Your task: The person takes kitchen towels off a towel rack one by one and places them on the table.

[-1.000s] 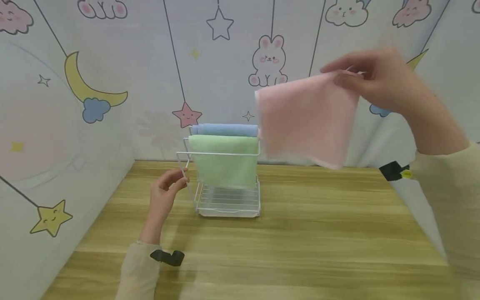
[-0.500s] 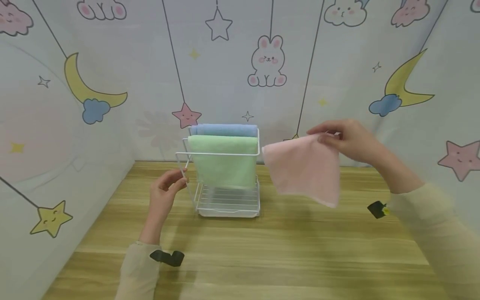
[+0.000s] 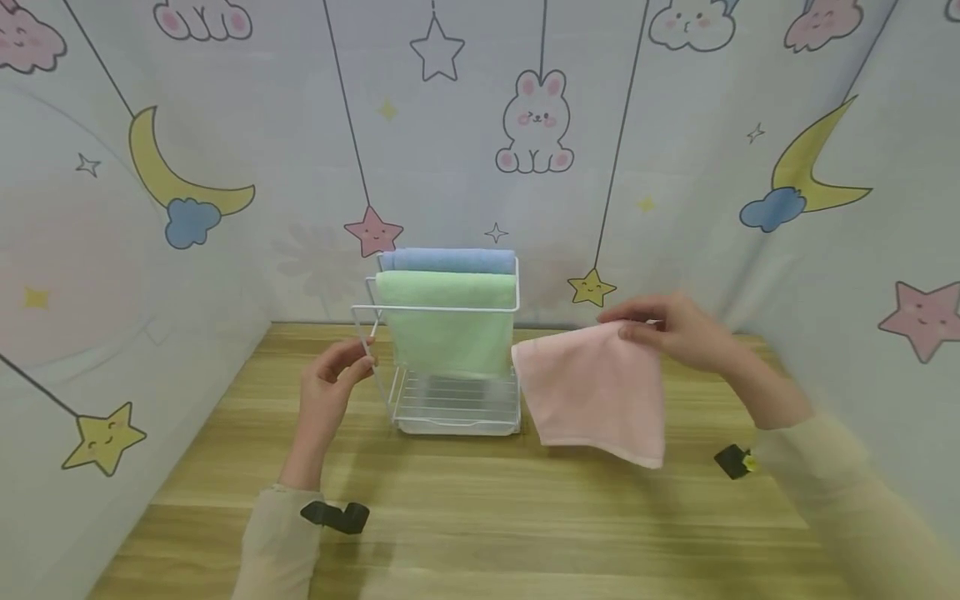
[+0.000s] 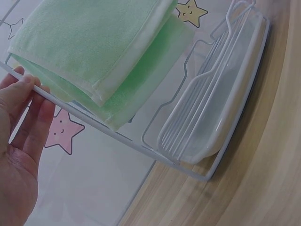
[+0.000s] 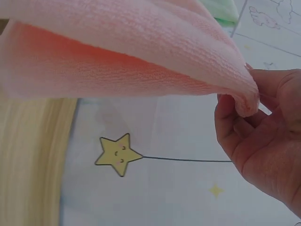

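Note:
A white wire rack (image 3: 438, 309) stands on the table, with a green towel (image 3: 453, 333) and, behind it, a blue towel (image 3: 453, 260) draped over its upper bars. My left hand (image 3: 330, 375) pinches the rack's left side wire between thumb and fingers, which the left wrist view also shows. To the right of the rack, my right hand (image 3: 678, 333) pinches a folded pink towel (image 3: 596, 392) by its upper right corner. The pink towel hangs in the air, its left corner close to the rack's right side. In the right wrist view its fold gapes a little.
A white tray (image 4: 230, 94) sits in the rack's base under a wire grid. The wood-grain table (image 3: 480, 517) extends in front and to both sides. Behind it hangs a pale backdrop (image 3: 450, 158) printed with stars, moons and a rabbit.
My right hand has come down and to the left with the pink towel, from high up on the right to beside the rack. The left hand and the rack have stayed put.

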### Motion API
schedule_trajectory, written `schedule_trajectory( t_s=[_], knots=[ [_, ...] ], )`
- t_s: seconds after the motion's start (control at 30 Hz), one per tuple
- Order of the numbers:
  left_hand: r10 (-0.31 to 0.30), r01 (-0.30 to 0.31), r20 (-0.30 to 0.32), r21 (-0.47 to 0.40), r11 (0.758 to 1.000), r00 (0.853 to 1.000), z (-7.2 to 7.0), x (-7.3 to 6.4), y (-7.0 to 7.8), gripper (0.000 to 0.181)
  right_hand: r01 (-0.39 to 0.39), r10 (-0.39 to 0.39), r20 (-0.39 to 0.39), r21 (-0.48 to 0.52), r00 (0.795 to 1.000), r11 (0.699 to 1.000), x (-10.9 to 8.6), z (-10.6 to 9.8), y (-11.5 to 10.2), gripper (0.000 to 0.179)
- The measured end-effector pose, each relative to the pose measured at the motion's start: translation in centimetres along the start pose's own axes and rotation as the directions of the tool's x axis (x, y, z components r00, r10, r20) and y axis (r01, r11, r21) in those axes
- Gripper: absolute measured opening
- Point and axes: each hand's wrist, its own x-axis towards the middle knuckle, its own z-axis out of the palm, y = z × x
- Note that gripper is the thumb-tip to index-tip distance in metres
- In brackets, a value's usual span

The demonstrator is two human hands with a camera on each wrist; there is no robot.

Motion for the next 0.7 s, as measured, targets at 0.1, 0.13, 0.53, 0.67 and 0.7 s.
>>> schedule_trajectory(
  t_s=[0.1, 0.13, 0.53, 0.67, 0.7],
  knots=[
    [0.005, -0.005, -0.003, -0.019, 1.000, 1.000, 0.0, 0.0, 0.0, 0.021, -0.042, 0.041, 0.031, 0.034, 0.999, 0.999, 0.7, 1.4, 1.9, 0.025],
    [0.007, -0.007, -0.003, -0.023, 1.000, 1.000, -0.1, 0.0, 0.0, 0.021, -0.054, 0.052, 0.041, 0.045, 0.998, 0.998, 0.9, 1.9, 2.7, 0.025],
    [0.001, -0.002, -0.014, -0.017, 1.000, 1.000, 0.1, -0.1, -0.3, 0.020, -0.129, 0.129, 0.012, 0.108, 0.992, 0.986, 3.5, 4.8, 10.3, 0.029],
    [0.004, -0.004, -0.019, -0.014, 1.000, 1.000, 0.1, 0.0, -0.1, 0.019, -0.139, 0.139, 0.007, 0.139, 0.990, 0.981, 4.0, 5.1, 11.7, 0.031],
    [0.005, -0.006, -0.019, -0.013, 1.000, 1.000, 0.1, 0.0, -0.1, 0.018, -0.141, 0.142, 0.004, 0.142, 0.990, 0.980, 4.1, 5.2, 12.0, 0.031]
  ],
)
